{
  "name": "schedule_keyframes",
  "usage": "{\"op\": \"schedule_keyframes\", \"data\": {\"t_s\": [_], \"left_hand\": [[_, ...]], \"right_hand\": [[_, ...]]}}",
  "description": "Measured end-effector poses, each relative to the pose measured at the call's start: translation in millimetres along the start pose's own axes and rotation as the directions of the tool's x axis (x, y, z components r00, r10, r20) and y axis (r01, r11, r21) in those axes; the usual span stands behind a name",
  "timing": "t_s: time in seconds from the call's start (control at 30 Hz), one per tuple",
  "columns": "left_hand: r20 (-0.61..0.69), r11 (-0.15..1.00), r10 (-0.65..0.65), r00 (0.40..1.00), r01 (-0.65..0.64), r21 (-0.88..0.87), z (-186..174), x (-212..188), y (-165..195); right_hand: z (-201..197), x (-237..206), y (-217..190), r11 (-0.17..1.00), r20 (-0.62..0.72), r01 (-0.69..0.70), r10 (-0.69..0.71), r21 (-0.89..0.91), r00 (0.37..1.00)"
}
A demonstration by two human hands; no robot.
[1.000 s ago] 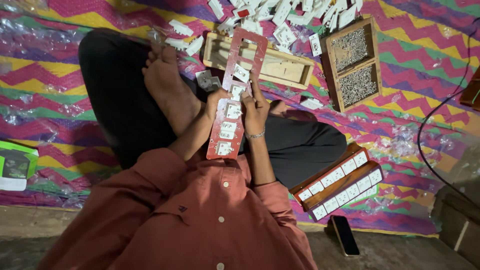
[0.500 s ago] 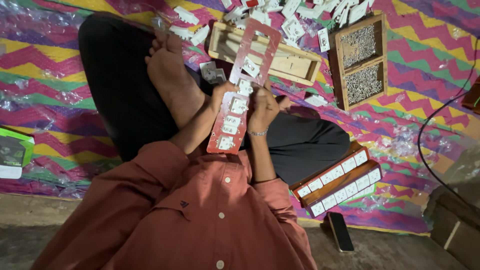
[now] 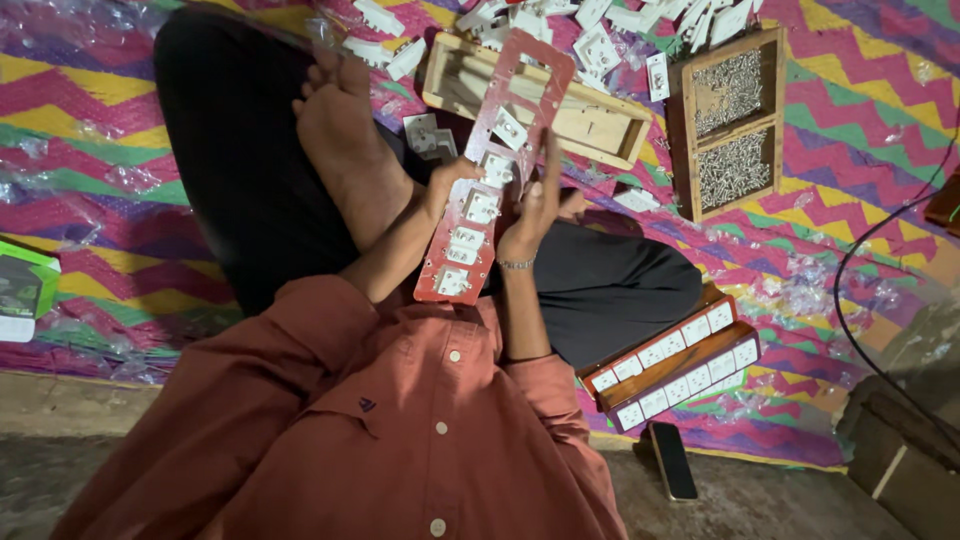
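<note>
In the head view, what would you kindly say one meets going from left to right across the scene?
Green box → bare foot → left hand → red panel → right hand → tray of screws → black cable.

The person wears a rust-red button-up shirt (image 3: 400, 420) (pale buttons, small dark chest emblem). Trousers (image 3: 230, 150) are black. A thin metal bracelet (image 3: 516, 264) circles the right wrist.

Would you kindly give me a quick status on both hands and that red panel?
Left hand and right hand both grip the red panel, tilted over the lap. White switches fill its lower slots. Nothing blocking.
</note>
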State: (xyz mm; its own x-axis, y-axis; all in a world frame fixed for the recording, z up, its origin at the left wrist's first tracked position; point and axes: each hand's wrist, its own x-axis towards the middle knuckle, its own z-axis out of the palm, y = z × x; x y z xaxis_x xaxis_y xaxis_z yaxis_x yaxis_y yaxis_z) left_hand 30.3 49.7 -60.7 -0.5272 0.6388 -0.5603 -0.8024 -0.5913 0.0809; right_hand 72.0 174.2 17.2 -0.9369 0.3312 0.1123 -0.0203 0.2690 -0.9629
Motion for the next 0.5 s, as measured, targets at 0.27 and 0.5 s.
{"op": "schedule_keyframes", "data": {"t_s": [0.27, 0.5], "left_hand": [[0.044, 0.999, 0.014, 0.999, -0.012, -0.053, -1.8, -0.6, -1.7], [0.128, 0.992, 0.016, 0.992, 0.000, -0.125, -1.4, -3.9, -2.3]], "right_hand": [[2.9, 1.4, 1.8, 0.977, -0.006, -0.120, 0.123, 0.176, 0.992], [-2.3, -8.1, 22.4, 0.977, -0.049, -0.155, 0.163, 0.147, 0.985]]}}
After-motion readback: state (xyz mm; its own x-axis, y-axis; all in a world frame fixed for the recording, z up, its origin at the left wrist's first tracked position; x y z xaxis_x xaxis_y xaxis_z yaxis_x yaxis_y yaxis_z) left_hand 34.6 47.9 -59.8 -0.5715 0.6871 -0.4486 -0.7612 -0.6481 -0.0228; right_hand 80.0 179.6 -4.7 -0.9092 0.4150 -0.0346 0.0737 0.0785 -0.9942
